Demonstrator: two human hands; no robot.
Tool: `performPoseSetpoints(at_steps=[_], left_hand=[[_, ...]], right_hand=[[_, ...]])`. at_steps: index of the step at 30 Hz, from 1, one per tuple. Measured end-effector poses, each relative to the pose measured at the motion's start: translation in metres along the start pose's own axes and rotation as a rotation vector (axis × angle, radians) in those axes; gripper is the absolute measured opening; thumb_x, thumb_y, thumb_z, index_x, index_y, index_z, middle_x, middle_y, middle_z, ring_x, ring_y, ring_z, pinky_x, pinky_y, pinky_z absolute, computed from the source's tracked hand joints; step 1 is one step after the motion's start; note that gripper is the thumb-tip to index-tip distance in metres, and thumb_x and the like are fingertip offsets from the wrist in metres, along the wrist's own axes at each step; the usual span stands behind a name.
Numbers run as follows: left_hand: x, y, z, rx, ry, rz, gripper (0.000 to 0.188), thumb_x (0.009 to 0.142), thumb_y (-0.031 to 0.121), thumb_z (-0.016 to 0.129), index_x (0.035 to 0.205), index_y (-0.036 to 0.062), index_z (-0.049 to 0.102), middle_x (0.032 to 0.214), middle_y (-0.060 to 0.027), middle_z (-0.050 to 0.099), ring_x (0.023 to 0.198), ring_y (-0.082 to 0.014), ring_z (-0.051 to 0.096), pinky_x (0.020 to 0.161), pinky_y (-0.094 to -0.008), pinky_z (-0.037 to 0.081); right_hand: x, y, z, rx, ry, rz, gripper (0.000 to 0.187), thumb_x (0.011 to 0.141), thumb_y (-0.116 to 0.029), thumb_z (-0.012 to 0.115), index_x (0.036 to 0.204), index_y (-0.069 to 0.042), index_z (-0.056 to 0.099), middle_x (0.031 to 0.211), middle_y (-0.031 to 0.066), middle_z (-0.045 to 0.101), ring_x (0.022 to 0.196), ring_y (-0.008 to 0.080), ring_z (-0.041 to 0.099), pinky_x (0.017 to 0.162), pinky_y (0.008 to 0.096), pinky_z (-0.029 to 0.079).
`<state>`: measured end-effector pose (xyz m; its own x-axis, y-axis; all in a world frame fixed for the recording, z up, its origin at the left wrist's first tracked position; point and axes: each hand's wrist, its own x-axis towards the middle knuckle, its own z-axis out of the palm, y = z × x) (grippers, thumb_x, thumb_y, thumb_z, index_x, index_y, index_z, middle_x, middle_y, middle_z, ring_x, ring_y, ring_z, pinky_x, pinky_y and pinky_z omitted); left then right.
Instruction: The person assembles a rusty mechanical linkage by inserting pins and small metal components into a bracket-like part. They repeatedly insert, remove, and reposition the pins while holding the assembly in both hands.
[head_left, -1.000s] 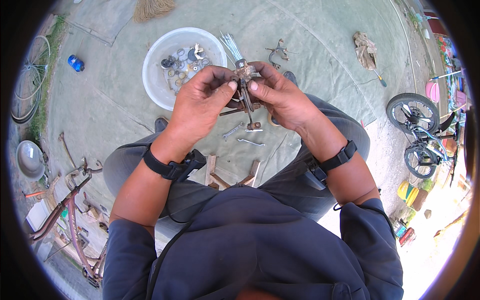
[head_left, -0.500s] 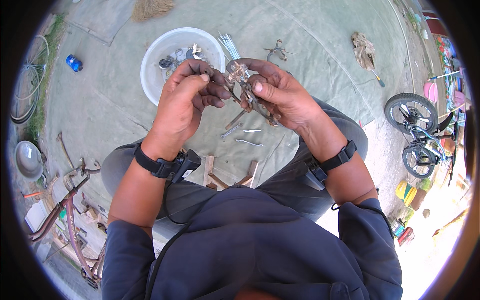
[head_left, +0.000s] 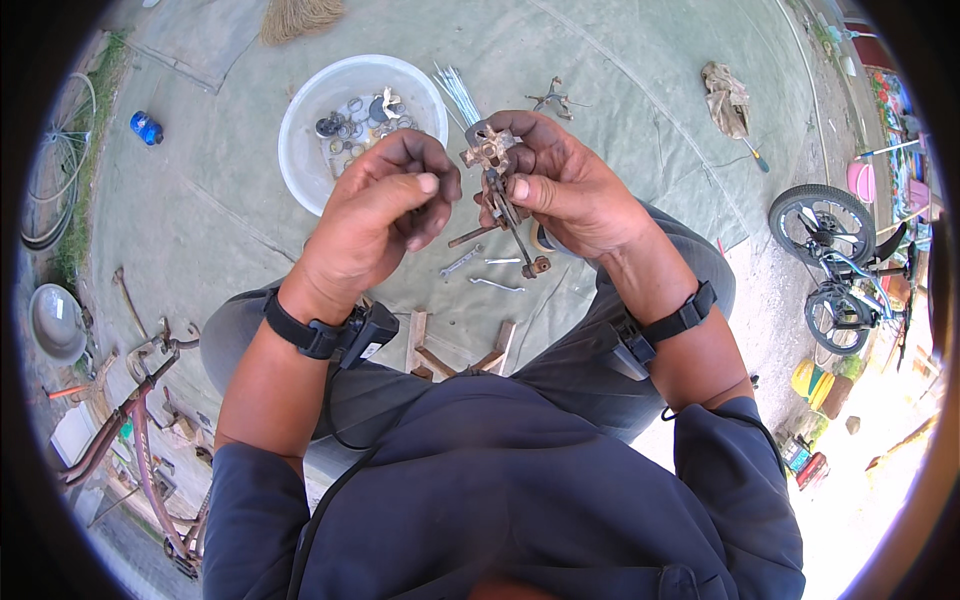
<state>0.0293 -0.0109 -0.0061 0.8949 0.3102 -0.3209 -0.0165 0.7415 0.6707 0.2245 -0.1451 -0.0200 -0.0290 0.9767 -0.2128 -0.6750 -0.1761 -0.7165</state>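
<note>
My right hand [head_left: 565,180] grips a rusty, jointed metal bicycle part [head_left: 490,150] between thumb and fingers. The part has a bracket-like head at the top, and thin arms hang down from it. Just to its left, my left hand [head_left: 385,200] is apart from it, with fingers curled and the thumb against them. Whatever those fingers may hold is hidden. Below the hands, an open-end wrench [head_left: 460,262] and thin bent metal rods [head_left: 497,284] lie on the green ground sheet [head_left: 230,250].
Beyond my left hand stands a pale basin [head_left: 290,135] with rings and small parts inside. Nearby lie a bundle of thin rods [head_left: 457,95], a three-armed metal piece [head_left: 555,98] and a rag [head_left: 727,100]. A small bicycle [head_left: 830,260] is at right, a rusty frame [head_left: 140,430] at left.
My left hand has drawn back from the metal part, leaving a gap. In my right hand the part has turned, its arms now hanging lower and more upright.
</note>
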Motion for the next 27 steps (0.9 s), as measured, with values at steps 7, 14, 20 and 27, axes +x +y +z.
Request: performPoseSetpoints(at_steps=[7,14,20,27], left_hand=[[-0.004,-0.014,0.011,0.413,0.101,0.048,0.021,0.089,0.006,0.075,0.103,0.0029,0.06,0.091,0.0023,0.06,0.07,-0.0025,0.049,0.061,-0.0204,0.042],[-0.001,-0.031,0.02,1.212,0.282,0.314,0.074,0.068,0.007,0.089,0.132,0.0013,0.052,0.122,-0.0069,0.06,0.071,-0.0068,0.054,0.064,-0.0221,0.046],[0.013,-0.027,0.019,1.442,0.233,0.537,0.105,0.053,0.02,0.097,0.143,0.0039,0.045,0.124,-0.014,0.06,0.085,-0.0234,0.066,0.078,-0.0329,0.054],[0.012,-0.019,0.019,1.243,0.088,0.259,0.111,0.055,0.02,0.097,0.148,0.0028,0.039,0.12,-0.0155,0.065,0.104,-0.0251,0.068,0.09,-0.0357,0.054]], right_hand=[[0.002,-0.002,0.001,-0.014,0.121,-0.115,0.054,0.091,-0.014,0.074,0.133,-0.003,0.043,0.111,0.0101,0.065,0.093,0.021,0.069,0.076,0.0309,0.054],[0.004,-0.008,0.006,0.01,0.276,-0.14,0.055,0.093,-0.016,0.072,0.133,0.0,0.038,0.111,0.0142,0.063,0.095,0.0254,0.069,0.076,0.0352,0.056],[0.006,0.001,0.014,0.121,0.237,-0.077,0.049,0.095,-0.017,0.07,0.129,0.0,0.039,0.11,0.0151,0.062,0.097,0.0265,0.068,0.082,0.0401,0.059],[0.004,0.007,0.024,0.23,0.217,-0.028,0.044,0.096,-0.022,0.069,0.125,-0.001,0.042,0.108,0.0145,0.062,0.097,0.0255,0.068,0.082,0.0426,0.062]])
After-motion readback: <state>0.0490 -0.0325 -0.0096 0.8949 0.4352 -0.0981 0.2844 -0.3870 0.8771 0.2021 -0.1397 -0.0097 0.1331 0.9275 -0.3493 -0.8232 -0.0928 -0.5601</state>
